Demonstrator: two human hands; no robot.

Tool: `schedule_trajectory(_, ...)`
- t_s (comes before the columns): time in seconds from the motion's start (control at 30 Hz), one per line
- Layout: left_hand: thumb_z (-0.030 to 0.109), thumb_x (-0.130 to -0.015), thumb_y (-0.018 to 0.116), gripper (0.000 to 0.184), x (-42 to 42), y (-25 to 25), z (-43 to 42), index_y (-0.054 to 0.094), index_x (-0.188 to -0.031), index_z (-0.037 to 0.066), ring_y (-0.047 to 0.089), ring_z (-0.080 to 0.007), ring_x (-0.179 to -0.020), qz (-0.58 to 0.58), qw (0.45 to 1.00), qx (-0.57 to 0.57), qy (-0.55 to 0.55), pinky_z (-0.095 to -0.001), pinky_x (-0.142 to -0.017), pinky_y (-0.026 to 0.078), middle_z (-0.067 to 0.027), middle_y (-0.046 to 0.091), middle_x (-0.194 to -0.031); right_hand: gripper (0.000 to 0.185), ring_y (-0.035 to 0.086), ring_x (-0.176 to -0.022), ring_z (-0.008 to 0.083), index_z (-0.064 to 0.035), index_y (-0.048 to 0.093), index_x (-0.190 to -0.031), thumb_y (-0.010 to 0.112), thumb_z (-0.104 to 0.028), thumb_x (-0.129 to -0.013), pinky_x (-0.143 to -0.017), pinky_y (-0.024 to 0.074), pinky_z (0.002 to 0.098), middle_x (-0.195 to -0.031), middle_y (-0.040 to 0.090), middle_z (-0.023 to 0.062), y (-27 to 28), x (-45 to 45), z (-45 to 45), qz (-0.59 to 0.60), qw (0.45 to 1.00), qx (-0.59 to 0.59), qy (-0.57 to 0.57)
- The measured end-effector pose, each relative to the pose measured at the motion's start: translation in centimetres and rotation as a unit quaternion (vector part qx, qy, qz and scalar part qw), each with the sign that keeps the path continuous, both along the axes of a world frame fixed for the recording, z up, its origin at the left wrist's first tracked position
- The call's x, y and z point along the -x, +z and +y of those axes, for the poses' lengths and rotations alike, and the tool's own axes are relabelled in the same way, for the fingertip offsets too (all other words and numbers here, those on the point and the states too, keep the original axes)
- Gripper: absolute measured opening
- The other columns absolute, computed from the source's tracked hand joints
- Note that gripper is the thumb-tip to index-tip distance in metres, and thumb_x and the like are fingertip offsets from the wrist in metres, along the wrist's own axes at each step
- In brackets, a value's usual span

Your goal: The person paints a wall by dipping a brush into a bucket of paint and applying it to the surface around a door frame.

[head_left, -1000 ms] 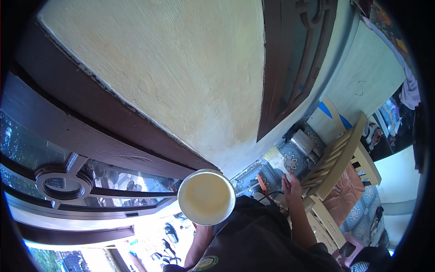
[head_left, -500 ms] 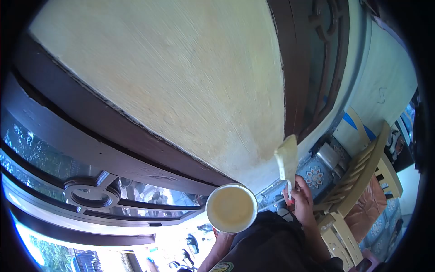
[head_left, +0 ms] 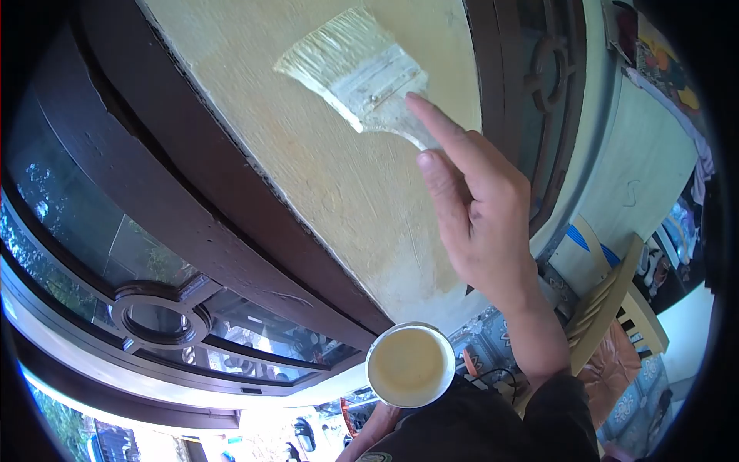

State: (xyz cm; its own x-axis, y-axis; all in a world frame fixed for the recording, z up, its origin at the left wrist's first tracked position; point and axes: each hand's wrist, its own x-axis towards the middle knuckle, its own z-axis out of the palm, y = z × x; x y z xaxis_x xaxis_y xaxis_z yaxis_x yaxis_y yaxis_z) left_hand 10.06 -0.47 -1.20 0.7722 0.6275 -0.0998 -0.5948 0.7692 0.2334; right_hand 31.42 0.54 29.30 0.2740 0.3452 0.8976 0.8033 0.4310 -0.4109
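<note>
Head view, looking down along a tall wall section toward the person's body. The right hand [head_left: 489, 204] is raised over the wall [head_left: 331, 192], its grip closed on the handle of a wide paintbrush [head_left: 366, 81]. The index finger lies stretched toward the pale, paint-coated ferrule, and the thumb sits on the near side of the handle. The brush is tilted, its cream-coated bristles fanned toward the far left, in front of the pale yellow, streaky wall surface; whether they touch it cannot be made out.

Near the person's body, left of the right forearm, is a round container [head_left: 412, 405] with a light rim, holding cream-coloured paint [head_left: 410, 363]. The left hand [head_left: 389, 413] is beneath it, mostly hidden, so how far its grip is closed cannot be seen.

To the left of the wall runs a dark brown frame [head_left: 192, 162] with glass and a ring-shaped moulding [head_left: 158, 323]; another brown frame [head_left: 496, 69] stands on the right. At near right, a slatted beige bench [head_left: 604, 300] with a brown cushion [head_left: 612, 366] rests on a blue patterned tile floor [head_left: 485, 339].
</note>
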Motion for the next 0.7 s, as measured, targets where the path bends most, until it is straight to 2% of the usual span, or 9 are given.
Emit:
schedule_trajectory(0.13,0.045,-0.105,0.049,0.06,0.5,-0.2,-0.3,0.044,-0.147,0.004,0.051,-0.0312,-0.128,0.045,0.998,-0.025,0.022,-0.0431,-0.101,0.053,-0.0211,0.048,-0.146,0.038,0.045,-0.064,0.0084,-0.003,0.063,-0.136,0.06,-0.002,-0.098,-0.059,0.0401,0.0254,-0.077,0.058,0.0054,-3.7,0.5,-0.7,0.038,0.997,0.061,-0.001)
schedule_trajectory(0.2,0.046,-0.105,0.048,0.06,0.9,-0.4,-0.1,0.044,-0.148,0.004,0.051,-0.0316,-0.13,0.065,0.996,-0.039,0.036,-0.0438,-0.102,0.052,-0.0214,0.047,-0.148,0.045,0.056,-0.057,0.0208,-0.0133,0.064,-0.137,0.064,-0.002,-0.094,-0.055,0.047,0.0324,-0.075,0.057,0.0089,-7.6,0.7,-1.5,0.073,0.993,0.09,0.008)
schedule_trajectory(0.37,0.047,-0.105,0.047,0.06,1.8,-1.4,1.2,0.044,-0.148,0.006,0.048,-0.0327,-0.135,0.11,0.99,-0.073,0.049,-0.0463,-0.106,0.05,-0.0221,0.043,-0.152,0.046,0.063,-0.062,0.0173,-0.0107,0.067,-0.133,0.067,0.0,-0.088,-0.058,0.0492,0.0295,-0.081,0.065,0.0107,-15.9,1.5,-4.8,0.138,0.963,0.229,0.028)
schedule_trajectory(0.43,0.047,-0.104,0.047,0.06,2.0,-1.7,1.7,0.044,-0.148,0.007,0.046,-0.0332,-0.137,0.141,0.983,-0.105,0.054,-0.0473,-0.107,0.049,-0.0223,0.042,-0.153,0.045,0.062,-0.062,0.0159,-0.0087,0.068,-0.132,0.068,0.0,-0.087,-0.058,0.0492,0.0293,-0.081,0.066,0.0108,-17.3,1.7,-6.5,0.156,0.962,0.221,0.038)
schedule_trajectory(0.5,0.048,-0.104,0.047,0.06,2.3,-1.9,2.1,0.044,-0.149,0.007,0.045,-0.0337,-0.138,0.193,0.966,-0.161,0.055,-0.0483,-0.109,0.048,-0.0226,0.04,-0.155,0.044,0.055,-0.058,0.0126,-0.0042,0.069,-0.128,0.071,0.001,-0.085,-0.055,0.0457,0.0278,-0.077,0.063,0.0086,-16.8,1.4,-6.7,0.146,0.975,0.163,0.047)
schedule_trajectory(0.6,0.048,-0.104,0.046,0.06,2.4,-1.9,2.0,0.044,-0.149,0.008,0.044,-0.0342,-0.14,0.266,0.935,-0.229,0.048,-0.0493,-0.11,0.047,-0.0229,0.039,-0.156,0.042,0.049,-0.056,0.0117,-0.0042,0.068,-0.13,0.071,-0.001,-0.087,-0.052,0.0416,0.0283,-0.074,0.059,0.007,-10.2,1.2,-6.4,0.108,0.984,0.141,0.008)
schedule_trajectory(0.63,0.049,-0.104,0.046,0.061,1.9,-0.6,1.6,0.043,-0.149,0.008,0.044,-0.0351,-0.14,0.13,0.985,-0.095,0.06,-0.0502,-0.111,0.045,-0.0229,0.04,-0.155,0.042,0.048,-0.056,0.0113,-0.0055,0.068,-0.131,0.071,-0.002,-0.089,-0.052,0.0399,0.0284,-0.072,0.056,0.0059,-8.6,0.8,-5.1,0.074,0.994,0.078,-0.004)
schedule_trajectory(0.67,0.049,-0.104,0.046,0.061,1.7,0.2,1.3,0.043,-0.149,0.007,0.045,-0.0361,-0.139,-0.01,0.996,0.044,0.072,-0.051,-0.112,0.044,-0.0229,0.042,-0.154,0.042,0.046,-0.055,0.0109,-0.0067,0.068,-0.132,0.071,-0.003,-0.091,-0.051,0.0381,0.0286,-0.07,0.054,0.0048,-7.1,0.6,-3.7,0.041,0.999,0.014,-0.016)
schedule_trajectory(0.7,0.049,-0.104,0.046,0.064,1.8,-0.2,1.5,0.04,-0.15,0.006,0.046,-0.0374,-0.137,0.039,0.998,-0.011,0.058,-0.0505,-0.11,0.047,-0.0224,0.042,-0.153,0.042,0.046,-0.055,0.0112,-0.0084,0.067,-0.133,0.07,-0.003,-0.092,-0.05,0.0382,0.0287,-0.07,0.052,0.0046,-5.5,0.8,-3.2,0.047,0.998,0.026,-0.021)
